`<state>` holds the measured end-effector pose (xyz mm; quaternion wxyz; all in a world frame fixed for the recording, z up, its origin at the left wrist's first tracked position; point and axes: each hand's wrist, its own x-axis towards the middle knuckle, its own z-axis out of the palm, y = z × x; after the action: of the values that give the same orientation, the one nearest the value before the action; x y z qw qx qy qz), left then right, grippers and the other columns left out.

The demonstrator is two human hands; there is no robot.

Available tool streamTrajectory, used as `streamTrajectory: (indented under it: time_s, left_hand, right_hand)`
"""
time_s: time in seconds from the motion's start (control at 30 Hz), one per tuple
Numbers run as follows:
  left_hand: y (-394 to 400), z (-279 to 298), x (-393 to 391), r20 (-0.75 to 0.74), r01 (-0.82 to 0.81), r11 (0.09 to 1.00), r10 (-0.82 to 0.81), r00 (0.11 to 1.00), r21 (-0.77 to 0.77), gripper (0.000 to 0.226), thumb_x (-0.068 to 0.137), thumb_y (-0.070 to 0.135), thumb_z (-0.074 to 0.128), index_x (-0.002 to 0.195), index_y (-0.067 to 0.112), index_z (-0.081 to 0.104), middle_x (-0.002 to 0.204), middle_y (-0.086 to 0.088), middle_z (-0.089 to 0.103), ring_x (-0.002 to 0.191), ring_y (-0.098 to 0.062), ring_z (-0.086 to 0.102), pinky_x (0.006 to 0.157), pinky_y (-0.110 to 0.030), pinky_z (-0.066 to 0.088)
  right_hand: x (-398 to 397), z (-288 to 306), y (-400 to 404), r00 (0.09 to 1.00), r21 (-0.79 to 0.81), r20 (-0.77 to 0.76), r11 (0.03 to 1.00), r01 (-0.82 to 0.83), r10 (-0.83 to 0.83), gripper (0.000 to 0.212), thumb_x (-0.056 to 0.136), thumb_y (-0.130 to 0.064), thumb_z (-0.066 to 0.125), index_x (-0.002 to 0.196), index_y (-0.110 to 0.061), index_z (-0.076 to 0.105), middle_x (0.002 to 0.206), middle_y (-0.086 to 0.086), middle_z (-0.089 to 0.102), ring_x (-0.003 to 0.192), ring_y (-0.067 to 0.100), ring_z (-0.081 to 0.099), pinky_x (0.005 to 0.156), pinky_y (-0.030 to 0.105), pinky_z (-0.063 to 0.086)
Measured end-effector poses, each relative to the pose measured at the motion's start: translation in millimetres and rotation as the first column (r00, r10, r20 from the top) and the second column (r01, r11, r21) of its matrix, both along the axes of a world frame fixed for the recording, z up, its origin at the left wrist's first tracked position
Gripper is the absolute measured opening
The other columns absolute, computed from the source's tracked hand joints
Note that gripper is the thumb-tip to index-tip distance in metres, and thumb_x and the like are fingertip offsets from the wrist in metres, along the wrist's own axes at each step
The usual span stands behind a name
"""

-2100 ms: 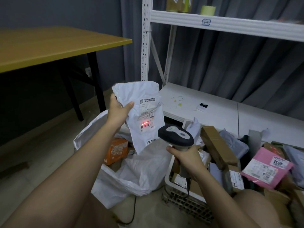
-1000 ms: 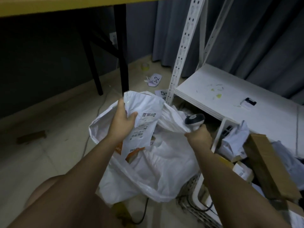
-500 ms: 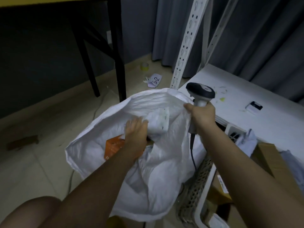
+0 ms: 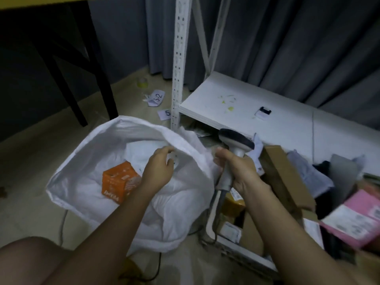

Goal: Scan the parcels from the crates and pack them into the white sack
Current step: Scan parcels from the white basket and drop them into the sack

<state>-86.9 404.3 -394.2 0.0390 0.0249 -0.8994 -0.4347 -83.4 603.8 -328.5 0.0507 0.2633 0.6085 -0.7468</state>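
Two hands: left hand (image 4: 159, 168) loose over one white sack (image 4: 86, 145) holding two parcels, right hand (image 4: 239, 173) gripping one scanner (image 4: 234, 149).

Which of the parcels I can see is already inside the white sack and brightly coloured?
The orange box, lying in the white sack just left of the left hand. The pink parcel is also bright, but it sits outside the sack, at the far right.

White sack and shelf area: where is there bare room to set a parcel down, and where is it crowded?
Free: the low white shelf board, bare apart from a small label device and specks, and the white sack bottom left of the orange box. Crowded: the crate on the right, heaped with parcels including a pink parcel.
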Motion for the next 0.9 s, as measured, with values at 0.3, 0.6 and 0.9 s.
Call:
streamTrajectory:
  time_s: [0.3,0.6,0.9]
  left_hand:
    - [119,2,58,-0.028,0.223,0.975,-0.223,0.974,0.009,0.02,0.094,0.013,0.054,0.111,0.018,0.063,0.104,0.006,0.055,0.087,-0.007,0.054,0.075,-0.019,0.041]
    - [181,-68,103,0.46,0.474,0.777,-0.271,0.845,-0.414,0.056,0.083,0.054,0.062,0.127,0.02,0.051,0.129,-0.009,0.048,0.117,-0.028,0.046,0.094,-0.037,0.044]
    - [209,-92,102,0.361,0.299,0.68,-0.055,0.931,-0.669,0.076,0.079,0.064,0.057,0.133,0.015,0.036,0.12,-0.011,0.05,0.109,-0.028,0.044,0.082,-0.031,0.039]
  right_hand:
    - [91,-22,127,0.992,0.133,-0.062,0.984,0.12,-0.112,0.014,0.081,-0.01,0.076,0.091,-0.009,0.066,0.08,0.008,0.073,0.074,0.023,0.071,0.063,0.035,0.058]
    - [116,-65,173,0.999,0.249,-0.039,0.968,0.03,-0.021,0.008,0.084,-0.013,0.073,0.084,-0.013,0.066,0.072,0.004,0.072,0.059,0.013,0.067,0.046,0.017,0.045]
    - [109,-74,174,1.0,0.148,-0.017,0.989,-0.015,0.018,0.025,0.083,-0.016,0.075,0.104,-0.008,0.065,0.092,0.01,0.072,0.06,0.007,0.069,0.05,0.016,0.049]
